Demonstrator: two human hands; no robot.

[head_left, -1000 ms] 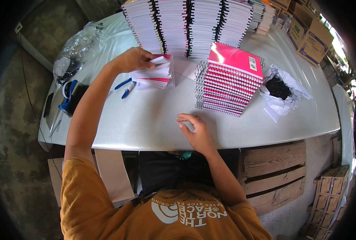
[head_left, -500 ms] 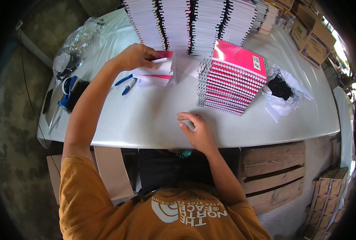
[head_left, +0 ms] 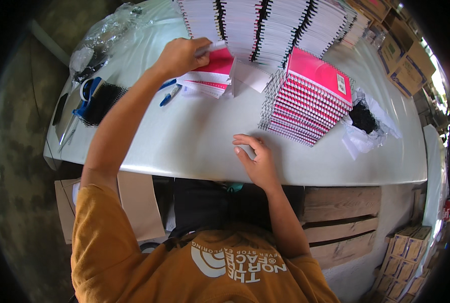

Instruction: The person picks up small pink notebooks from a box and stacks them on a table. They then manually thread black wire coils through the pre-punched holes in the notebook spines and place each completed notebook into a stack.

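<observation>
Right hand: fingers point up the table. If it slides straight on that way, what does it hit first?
Probably the stack of pink spiral notebooks: the right hand lies flat on the white table, fingers aimed up and slightly left, near the stack's lower-left corner. It may just pass left of it.

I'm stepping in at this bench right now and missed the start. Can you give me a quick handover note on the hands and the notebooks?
Left hand: stretched out to the far side, closed on a pale slim object, over the small pile of pink notebooks.
Right hand: open, empty, resting on the white table near its front edge.
Stack of pink spiral notebooks: right of centre. White-edged rows of notebooks: along the back.
Done: one fanned stack built.
Left: cannot tell how many remain.
</observation>
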